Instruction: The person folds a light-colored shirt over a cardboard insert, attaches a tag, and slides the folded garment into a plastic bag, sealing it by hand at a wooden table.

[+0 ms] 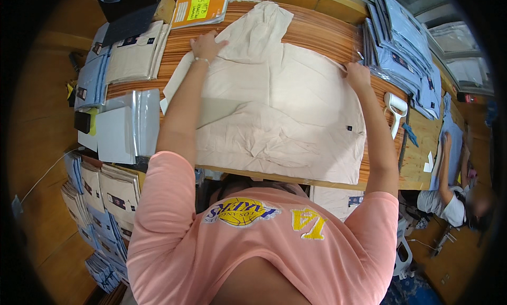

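Garment (274, 104), cream, is spread on the table (317, 30) between the hands and toward the body; its narrow part is pointed away beyond them, nearer the left hand (207, 45), laid open on it. Well apart, its right edge is gripped by the right hand (358, 74).

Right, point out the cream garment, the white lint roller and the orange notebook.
Cream garment (285, 96): head view, on the spread cloth just right of its lengthwise crease.
White lint roller (396, 103): head view, on its roller head.
Orange notebook (218, 8): head view, on the cover's right part.
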Available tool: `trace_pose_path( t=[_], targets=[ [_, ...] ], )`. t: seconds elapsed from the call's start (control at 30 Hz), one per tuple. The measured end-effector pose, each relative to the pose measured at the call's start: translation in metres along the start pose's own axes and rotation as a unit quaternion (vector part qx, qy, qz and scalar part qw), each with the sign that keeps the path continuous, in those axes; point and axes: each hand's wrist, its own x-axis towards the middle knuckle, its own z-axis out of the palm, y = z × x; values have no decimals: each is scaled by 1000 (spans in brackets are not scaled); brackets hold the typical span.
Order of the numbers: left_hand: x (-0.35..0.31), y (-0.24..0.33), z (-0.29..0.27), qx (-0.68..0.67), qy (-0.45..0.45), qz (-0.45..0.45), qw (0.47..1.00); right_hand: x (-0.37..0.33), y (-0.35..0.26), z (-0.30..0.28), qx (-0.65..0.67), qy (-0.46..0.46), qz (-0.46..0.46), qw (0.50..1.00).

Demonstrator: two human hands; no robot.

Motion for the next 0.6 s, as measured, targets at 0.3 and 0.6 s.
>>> trace_pose_path(
  t=[0.3,0.6],
  targets=[
    [-90,-61,-72,-558,48,43,828,-122,43,-35,187,171,37,967],
    [-269,-123,-18,-581,-12,6,814,-310,36,56,672,46,157,722]
  ],
)
